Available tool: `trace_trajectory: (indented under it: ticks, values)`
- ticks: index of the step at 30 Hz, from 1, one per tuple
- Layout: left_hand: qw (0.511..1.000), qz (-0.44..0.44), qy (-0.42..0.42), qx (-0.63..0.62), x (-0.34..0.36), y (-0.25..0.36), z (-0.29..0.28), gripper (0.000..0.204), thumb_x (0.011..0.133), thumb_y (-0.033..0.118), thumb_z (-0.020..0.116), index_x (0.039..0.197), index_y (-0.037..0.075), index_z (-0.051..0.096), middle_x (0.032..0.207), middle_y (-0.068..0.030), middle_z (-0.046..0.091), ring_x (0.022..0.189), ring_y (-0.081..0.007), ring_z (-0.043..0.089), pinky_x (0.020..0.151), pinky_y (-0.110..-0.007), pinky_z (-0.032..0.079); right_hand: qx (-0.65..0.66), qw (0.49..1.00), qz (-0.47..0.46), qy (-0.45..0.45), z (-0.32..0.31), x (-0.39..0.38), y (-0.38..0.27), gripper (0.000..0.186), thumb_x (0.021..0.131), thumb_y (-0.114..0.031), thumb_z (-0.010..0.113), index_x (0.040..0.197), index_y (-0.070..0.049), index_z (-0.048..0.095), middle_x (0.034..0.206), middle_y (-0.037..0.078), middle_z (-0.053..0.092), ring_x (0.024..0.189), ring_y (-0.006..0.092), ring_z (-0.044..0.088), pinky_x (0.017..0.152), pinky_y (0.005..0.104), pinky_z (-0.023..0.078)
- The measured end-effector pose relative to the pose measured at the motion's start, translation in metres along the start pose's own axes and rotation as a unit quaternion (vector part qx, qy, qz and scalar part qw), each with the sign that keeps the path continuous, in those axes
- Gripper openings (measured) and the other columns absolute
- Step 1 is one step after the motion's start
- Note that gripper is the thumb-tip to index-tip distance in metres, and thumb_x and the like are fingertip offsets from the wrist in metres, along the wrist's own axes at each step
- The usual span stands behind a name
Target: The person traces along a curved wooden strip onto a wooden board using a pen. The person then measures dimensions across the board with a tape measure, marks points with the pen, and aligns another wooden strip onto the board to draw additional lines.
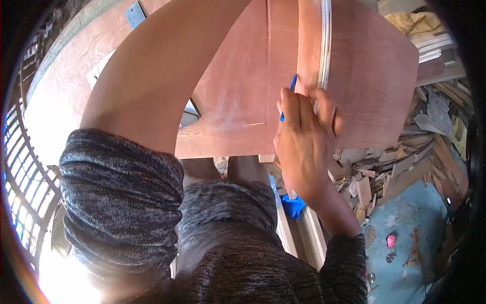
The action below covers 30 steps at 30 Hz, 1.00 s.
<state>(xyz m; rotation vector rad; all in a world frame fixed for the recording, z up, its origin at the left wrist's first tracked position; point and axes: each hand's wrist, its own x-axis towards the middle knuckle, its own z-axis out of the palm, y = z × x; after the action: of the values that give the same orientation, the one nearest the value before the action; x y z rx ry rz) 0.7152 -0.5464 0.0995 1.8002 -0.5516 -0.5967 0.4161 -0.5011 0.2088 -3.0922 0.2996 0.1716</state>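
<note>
A blue pen [293, 82] is pinched in the fingers of my right hand [305, 134], its upper end beside the left edge of a long narrow wooden strip [310, 45]. This strip, with a pale layered right edge, runs from the top of the view down under my hand. Beneath it spreads a large reddish plywood sheet [374, 76]. My other fingers curl over the strip's pale edge. Across the sheet my left arm [152, 71] stretches up past the top edge, so the left hand is out of sight.
A blue-grey metal plate [135, 15] lies at the sheet's far left. Wood offcuts [405, 167] are heaped at the right, by a light-blue floor patch [405, 213] with a pink object [391, 241]. Long boards [309, 233] and a blue bag-like thing [292, 205] are below my right wrist.
</note>
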Motion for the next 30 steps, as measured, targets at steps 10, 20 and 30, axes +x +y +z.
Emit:
trace_trajectory:
  ticks: [10, 20, 30]
  values:
    - [0.999, -0.013, -0.031, -0.040, -0.010, 0.004, -0.003, 0.099, 0.077, 0.068, 0.074, 0.134, -0.012, 0.059, 0.108, -0.0197, 0.075, 0.094, -0.0220, 0.073, 0.081, -0.032, 0.058, 0.006, 0.999, 0.006, -0.031, -0.005, -0.025, -0.002, 0.024, 0.087, -0.018, 0.067, 0.110, -0.009, 0.064, 0.100, 0.004, 0.067, 0.119, 0.0242, 0.054, 0.094, 0.0441, 0.039]
    - [1.000, 0.007, 0.006, -0.022, 0.004, -0.009, -0.003, 0.115, 0.072, 0.073, 0.075, 0.140, -0.016, 0.051, 0.124, -0.0271, 0.069, 0.111, -0.0282, 0.070, 0.094, -0.034, 0.056, 0.022, 0.997, 0.006, -0.072, -0.014, -0.046, -0.005, 0.027, 0.088, -0.017, 0.069, 0.114, -0.008, 0.066, 0.104, 0.004, 0.070, 0.118, 0.0241, 0.055, 0.093, 0.0438, 0.040]
    - [1.000, -0.016, 0.002, -0.005, 0.001, -0.001, -0.004, 0.108, 0.073, 0.071, 0.074, 0.136, -0.015, 0.056, 0.116, -0.0253, 0.072, 0.106, -0.0288, 0.072, 0.090, -0.034, 0.057, 0.034, 0.993, 0.011, -0.110, -0.017, -0.080, -0.007, 0.038, 0.084, -0.011, 0.071, 0.121, -0.007, 0.066, 0.108, 0.005, 0.071, 0.115, 0.0250, 0.055, 0.093, 0.0443, 0.038]
